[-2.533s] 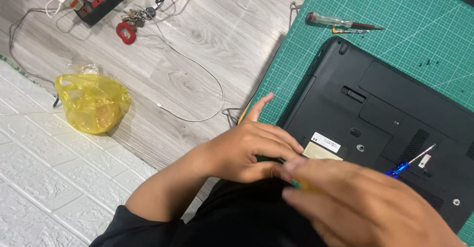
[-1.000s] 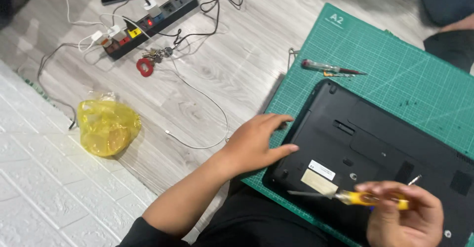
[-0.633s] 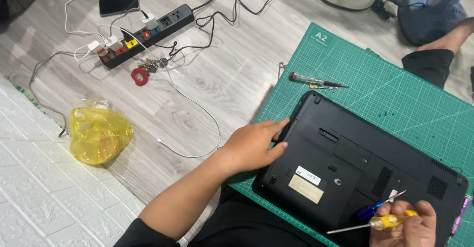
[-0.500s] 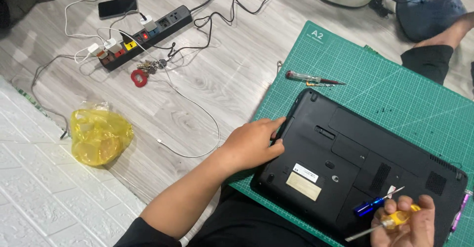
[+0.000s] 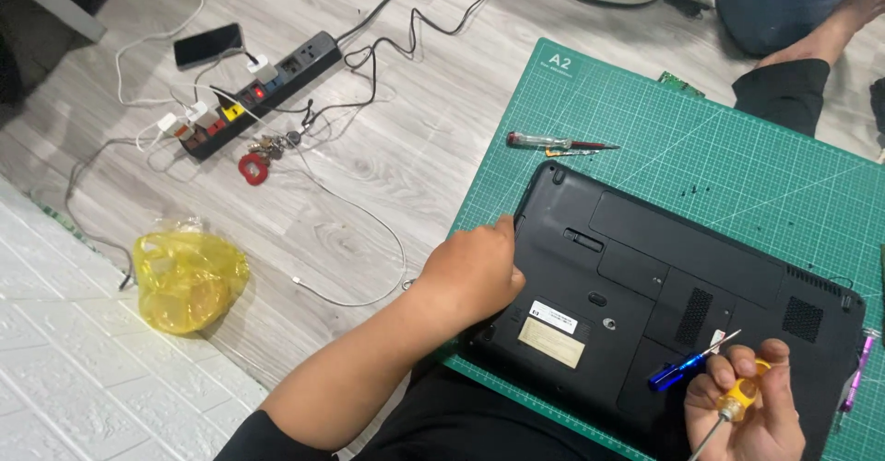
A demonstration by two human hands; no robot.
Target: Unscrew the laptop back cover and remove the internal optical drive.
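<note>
Green cutting mat [image 5: 737, 161], right half of the frame, carries the upturned black laptop [image 5: 682, 286]. The laptop's long axis runs from centre-left down toward the lower right.

My left hand [image 5: 475, 272], centre of the frame, rests curled on the laptop's left edge, fingers pressing the case and grasping nothing.

My right hand [image 5: 742, 415], lower right, is closed around a yellow-handled screwdriver [image 5: 733, 406]. Its shaft points down and left toward the bottom edge, away from the laptop.

A blue-handled screwdriver [image 5: 691, 364] lies on the laptop just above and left of my right hand, the nearer hand. Its long axis is diagonal, handle lower left, tip upper right.

A red-tipped screwdriver [image 5: 558, 141] lies horizontal on the mat above the laptop, well apart from both hands.
</note>
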